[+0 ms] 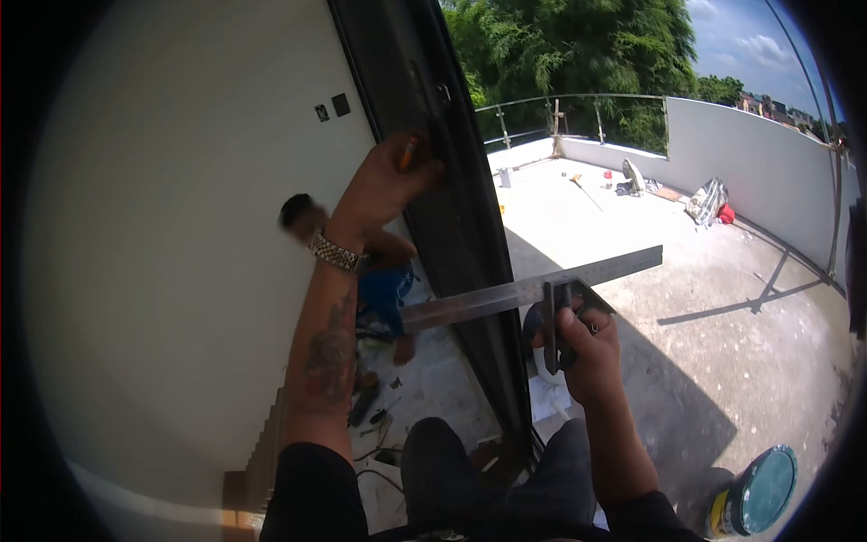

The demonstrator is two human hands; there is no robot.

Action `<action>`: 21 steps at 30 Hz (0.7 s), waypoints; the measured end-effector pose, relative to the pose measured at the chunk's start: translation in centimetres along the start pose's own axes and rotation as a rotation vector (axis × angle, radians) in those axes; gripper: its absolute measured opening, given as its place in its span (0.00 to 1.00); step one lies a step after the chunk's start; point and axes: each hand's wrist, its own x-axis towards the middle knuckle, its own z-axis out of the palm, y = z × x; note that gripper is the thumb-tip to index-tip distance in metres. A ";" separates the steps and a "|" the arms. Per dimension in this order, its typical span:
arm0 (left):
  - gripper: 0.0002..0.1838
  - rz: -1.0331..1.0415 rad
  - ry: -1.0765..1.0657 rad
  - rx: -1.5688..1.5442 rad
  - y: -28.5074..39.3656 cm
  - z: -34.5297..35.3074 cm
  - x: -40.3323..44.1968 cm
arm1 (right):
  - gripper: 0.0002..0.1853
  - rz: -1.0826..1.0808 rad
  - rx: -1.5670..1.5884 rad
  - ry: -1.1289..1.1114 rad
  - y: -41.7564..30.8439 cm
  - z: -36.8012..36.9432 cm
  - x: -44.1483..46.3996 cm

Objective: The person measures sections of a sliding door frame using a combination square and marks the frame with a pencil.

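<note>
**Metal square (497, 300) held across dark upright frame (465, 199)**

A long, flat grey blade is seen, straight-edged and slightly shiny, its far-right end catching the light; any markings are too small to be read. A dark, angular handle (550, 330) is fitted nearer the right end than the left. The blade is sloped gently upward to the right and is seen in front of the frame, mid-scene. Its left end is overlapped with the blue shorts (384, 294) of another person beyond; its right end is set against the sunlit terrace floor (722, 343). Whether the frame is touched by the blade cannot be told.

Right hand (591, 348): closed on the handle, thumb laid along its near side. Left hand (386, 181): raised at the left side of the frame, well apart from the right, fingers curled around a small orange item (408, 154). The fingertips are blurred and shaded; contact with the frame cannot be confirmed. A metal-banded watch (336, 251) is worn on the left wrist. Near right, a lidded bucket (768, 492) is placed on the floor.
</note>
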 end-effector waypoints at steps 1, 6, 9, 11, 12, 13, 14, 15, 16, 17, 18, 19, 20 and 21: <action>0.21 0.000 0.004 0.001 0.2 0.0 -0.1 | 0.17 -0.013 0.006 -0.001 0.2 0.0 0.1; 0.17 -0.003 -0.015 -0.059 0.6 0.1 -0.4 | 0.17 -0.012 0.054 0.001 0.0 0.2 -0.2; 0.15 0.007 -0.022 -0.086 0.5 0.1 -0.4 | 0.16 0.000 0.075 0.003 0.0 0.1 -0.2; 0.14 0.011 -0.019 -0.118 0.7 0.4 -0.5 | 0.16 0.006 0.092 0.006 0.1 0.1 -0.2; 0.13 0.016 -0.019 -0.150 0.7 0.5 -0.6 | 0.16 0.006 0.092 0.004 0.1 0.1 -0.2; 0.13 0.016 -0.018 -0.150 0.6 0.5 -0.6 | 0.16 0.011 0.090 0.005 0.1 0.1 -0.2; 0.13 0.012 -0.021 -0.150 0.6 0.5 -0.6 | 0.15 0.017 0.087 0.005 0.2 0.0 -0.2; 0.13 0.010 -0.024 -0.150 0.6 0.5 -0.5 | 0.15 0.015 0.087 0.005 0.2 -0.1 -0.3; 0.13 0.013 -0.025 -0.150 0.8 0.4 -0.5 | 0.15 0.008 0.077 -0.005 0.3 -0.2 -0.2; 0.13 -0.035 -0.037 -0.155 0.9 0.3 -0.5 | 0.16 0.003 0.067 -0.014 0.3 -0.2 -0.2; 0.13 -0.084 -0.050 -0.160 1.0 0.2 -0.6 | 0.16 0.003 0.068 -0.013 0.2 -0.2 -0.2; 0.13 -0.084 -0.051 -0.160 0.9 0.3 -0.6 | 0.16 0.004 0.076 -0.010 0.1 -0.1 -0.3; 0.12 -0.079 -0.040 -0.173 0.9 0.4 -0.6 | 0.16 0.005 0.084 -0.007 0.0 0.0 -0.3; 0.12 -0.074 -0.028 -0.186 0.8 0.5 -0.6 | 0.16 0.006 0.084 -0.006 0.0 0.0 -0.3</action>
